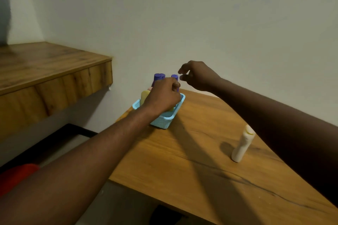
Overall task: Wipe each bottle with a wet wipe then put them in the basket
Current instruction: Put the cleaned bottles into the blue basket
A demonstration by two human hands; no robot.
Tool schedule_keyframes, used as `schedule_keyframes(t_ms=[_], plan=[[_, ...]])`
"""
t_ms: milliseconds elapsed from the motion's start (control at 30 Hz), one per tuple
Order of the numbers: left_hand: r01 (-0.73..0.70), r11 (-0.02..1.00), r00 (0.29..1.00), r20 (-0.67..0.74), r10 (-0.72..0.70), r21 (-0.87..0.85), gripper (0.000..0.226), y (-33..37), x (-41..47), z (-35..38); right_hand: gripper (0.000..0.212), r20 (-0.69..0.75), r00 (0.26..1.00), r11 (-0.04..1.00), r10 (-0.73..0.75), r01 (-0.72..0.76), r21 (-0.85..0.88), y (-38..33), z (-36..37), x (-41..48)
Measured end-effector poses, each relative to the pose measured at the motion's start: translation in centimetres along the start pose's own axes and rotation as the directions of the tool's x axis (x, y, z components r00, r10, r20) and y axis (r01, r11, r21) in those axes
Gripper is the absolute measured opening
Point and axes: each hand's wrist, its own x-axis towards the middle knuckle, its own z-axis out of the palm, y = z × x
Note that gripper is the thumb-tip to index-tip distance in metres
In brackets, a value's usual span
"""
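Observation:
A light blue basket [162,120] sits at the table's far left corner, against the wall. Inside it stand a purple-capped bottle [159,77], a second purple-capped bottle [175,76] and a yellow bottle [144,96]. My left hand [162,95] is over the basket, fingers closed around the second purple-capped bottle, whose body is mostly hidden. My right hand [197,76] hovers just right of that cap, fingers apart and holding nothing. A white bottle with a yellowish cap [242,144] stands alone on the table at the right. No wipe is visible.
The wooden table [182,160] runs along a plain wall. A thick wooden shelf [45,71] juts out higher up at the left. A red object [16,175] shows below my left arm, beside a dark frame near the floor.

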Motion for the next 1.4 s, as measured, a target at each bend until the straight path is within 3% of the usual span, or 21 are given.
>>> schedule_keyframes(t_ms=[100, 200, 433, 600, 833, 1033, 1200, 1400], plan=[[0.001, 0.997, 1.000, 0.028, 0.001, -0.075, 0.028, 1.8, -2.8, 0.8, 0.026, 0.043, 0.999, 1.000, 0.017, -0.017, -0.011, 0.5, -2.4, -3.7], [0.004, 0.991, 0.996, 0.084, 0.008, -0.136, 0.033, 3.4, -5.8, 2.7, 0.036, 0.149, 0.987, 0.998, 0.060, -0.054, -0.045, 1.2, -3.8, -8.5], [-0.065, 0.992, 0.980, 0.183, 0.084, -0.109, 0.044, 7.6, -11.6, 7.7, 0.044, 0.321, 0.931, 0.985, 0.173, -0.155, -0.082, 3.0, -5.7, -17.9], [0.011, 0.994, 0.975, 0.220, 0.013, -0.107, 0.054, 10.1, -13.2, 10.9, 0.046, 0.339, 0.914, 0.974, 0.223, -0.199, -0.104, 4.8, -6.8, -20.5], [0.033, 0.994, 0.969, 0.247, -0.006, -0.105, 0.055, 10.1, -13.5, 11.9, 0.040, 0.313, 0.934, 0.974, 0.170, -0.111, -0.198, 6.2, -5.6, -21.1], [0.022, 0.996, 0.971, 0.240, 0.000, -0.090, 0.051, 7.8, -13.2, 10.3, 0.039, 0.373, 0.914, 0.963, 0.160, -0.061, -0.264, 5.4, -5.5, -19.7], [-0.057, 0.991, 0.986, 0.152, 0.075, -0.119, 0.041, 5.7, -11.6, 7.5, 0.035, 0.311, 0.939, 0.961, 0.148, -0.062, -0.270, 4.0, -5.7, -17.4], [-0.070, 0.990, 0.998, -0.001, 0.070, -0.120, 0.032, 3.3, -7.7, 2.4, 0.035, 0.171, 0.984, 0.992, 0.045, -0.024, -0.126, 0.5, -6.0, -11.4]])
